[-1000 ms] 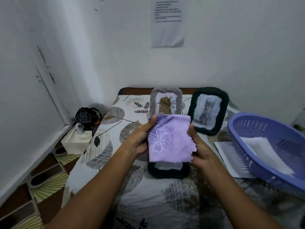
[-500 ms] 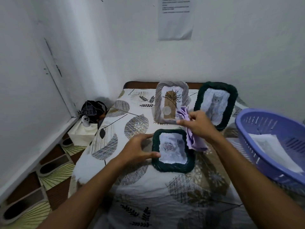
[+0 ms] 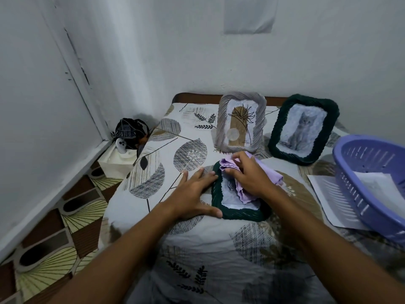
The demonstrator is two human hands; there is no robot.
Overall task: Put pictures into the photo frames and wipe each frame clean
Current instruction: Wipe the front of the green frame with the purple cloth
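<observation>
A dark green woven photo frame (image 3: 241,213) lies flat on the leaf-patterned tablecloth with a rose picture in it. My right hand (image 3: 249,178) holds a bunched lilac cloth (image 3: 245,194) and presses it onto the frame's glass. My left hand (image 3: 192,194) lies flat with straight fingers against the frame's left edge, thumb at its lower corner. Behind stand a grey woven frame (image 3: 240,122) with a plant picture and a second dark green frame (image 3: 303,129) with a grey cat picture.
A lilac plastic basket (image 3: 370,172) with white paper inside sits at the right, on top of a loose white sheet (image 3: 328,196). Left of the table, a tissue box (image 3: 116,160) and a black bundle (image 3: 129,132) stand by the wall corner. White walls close behind.
The cloth, first held spread in both hands, went into my right hand and came down onto the lying frame. My left hand moved to the frame's left edge.
</observation>
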